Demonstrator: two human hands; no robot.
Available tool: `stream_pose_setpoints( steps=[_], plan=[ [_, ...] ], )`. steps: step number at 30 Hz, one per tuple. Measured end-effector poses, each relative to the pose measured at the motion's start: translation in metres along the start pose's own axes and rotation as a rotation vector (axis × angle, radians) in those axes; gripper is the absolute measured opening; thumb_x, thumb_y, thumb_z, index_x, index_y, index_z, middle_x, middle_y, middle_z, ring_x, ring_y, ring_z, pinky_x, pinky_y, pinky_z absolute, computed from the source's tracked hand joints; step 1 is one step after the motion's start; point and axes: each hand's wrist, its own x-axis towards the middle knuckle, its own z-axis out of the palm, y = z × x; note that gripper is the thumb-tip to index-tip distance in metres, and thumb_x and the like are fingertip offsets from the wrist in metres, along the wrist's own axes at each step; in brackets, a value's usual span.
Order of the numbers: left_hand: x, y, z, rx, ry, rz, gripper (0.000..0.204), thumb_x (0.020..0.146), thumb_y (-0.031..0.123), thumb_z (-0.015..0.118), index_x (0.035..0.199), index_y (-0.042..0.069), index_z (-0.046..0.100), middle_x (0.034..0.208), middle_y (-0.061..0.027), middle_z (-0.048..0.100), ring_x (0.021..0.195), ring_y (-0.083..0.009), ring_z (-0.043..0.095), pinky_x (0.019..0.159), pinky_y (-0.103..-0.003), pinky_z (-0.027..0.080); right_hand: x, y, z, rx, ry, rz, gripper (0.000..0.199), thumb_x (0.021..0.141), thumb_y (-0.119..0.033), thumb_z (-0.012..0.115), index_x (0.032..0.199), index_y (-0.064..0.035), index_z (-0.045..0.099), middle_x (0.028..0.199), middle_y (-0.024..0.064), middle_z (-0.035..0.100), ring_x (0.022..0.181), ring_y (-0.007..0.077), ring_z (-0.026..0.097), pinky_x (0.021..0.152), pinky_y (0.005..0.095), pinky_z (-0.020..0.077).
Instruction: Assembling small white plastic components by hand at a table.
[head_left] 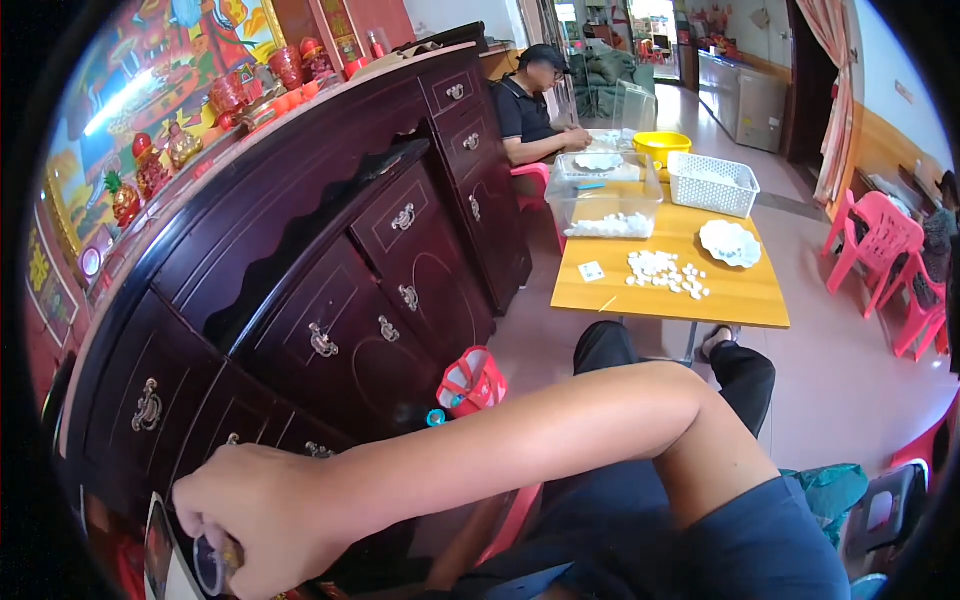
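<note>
My right arm reaches across my body to the lower left, beside the dark wooden cabinet [300, 290]. At its end my right hand [255, 515] is closed round a small clear round-rimmed thing [210, 568] with something dark and yellowish in it. My fingers cover most of it, so I cannot make out its exact kind. A pale-edged flat panel [165, 555] stands just left of that hand. My left hand is not in view.
The yellow table [600, 290] bears white pieces [665, 272], a scalloped white plate [730, 244], a clear bin [605, 205], a white basket [713, 185] and a yellow basin [662, 146]. A person [530, 110] sits beyond. A red bag [472, 382] and pink chairs [875, 235] stand on the floor.
</note>
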Motion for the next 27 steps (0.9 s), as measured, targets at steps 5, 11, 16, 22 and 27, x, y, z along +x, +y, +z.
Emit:
stream_pose_setpoints(
  steps=[5,11,16,22,27],
  plan=[
    [-0.020,0.011,-0.009,-0.037,0.036,0.007,0.013,0.090,0.014,0.061,0.086,0.005,0.069,0.074,-0.0028,0.064,0.061,-0.0116,0.059,0.053,-0.027,0.046,-0.031,-0.005,-0.022,0.019,-0.022,0.049,0.045,0.058,-0.011,0.078,0.093,0.0058,0.054,0.075,0.0132,0.069,0.067,0.0244,0.067,0.061,0.0335,0.0528],
    [-0.055,0.011,-0.011,-0.101,0.046,-0.040,0.013,0.090,0.014,0.061,0.086,0.005,0.070,0.075,-0.0027,0.064,0.062,-0.0113,0.059,0.054,-0.026,0.046,-0.050,0.007,-0.053,-0.030,0.015,0.098,0.045,0.068,-0.009,0.075,0.103,0.0042,0.051,0.086,0.0155,0.072,0.075,0.0243,0.069,0.065,0.0353,0.0541],
    [-0.113,0.092,-0.014,0.194,-0.198,0.025,0.015,0.092,0.015,0.061,0.093,0.003,0.070,0.079,0.0008,0.065,0.066,-0.0102,0.060,0.058,-0.026,0.049,-0.046,0.013,-0.081,-0.176,0.093,0.147,0.049,0.065,-0.014,0.079,0.104,0.0036,0.054,0.090,0.0127,0.073,0.076,0.0215,0.068,0.067,0.0329,0.0543],
    [-0.181,0.257,0.027,0.559,-0.728,0.828,0.025,0.085,0.019,0.075,0.101,0.000,0.072,0.085,-0.0137,0.069,0.066,-0.0208,0.066,0.057,-0.032,0.051,-0.037,0.018,-0.119,-0.169,0.154,0.270,0.057,0.067,-0.014,0.082,0.112,0.0042,0.052,0.097,0.0112,0.070,0.085,0.0187,0.065,0.077,0.0308,0.0534],
    [-0.256,0.367,0.059,0.695,-0.341,1.323,0.015,0.088,0.017,0.070,0.094,0.006,0.062,0.085,-0.0116,0.068,0.067,-0.0288,0.066,0.059,-0.040,0.055,-0.031,0.020,-0.131,-0.249,0.150,0.284,0.060,0.068,-0.015,0.082,0.116,0.0049,0.052,0.100,0.0123,0.069,0.090,0.0196,0.065,0.081,0.0317,0.0531]
  ],
)
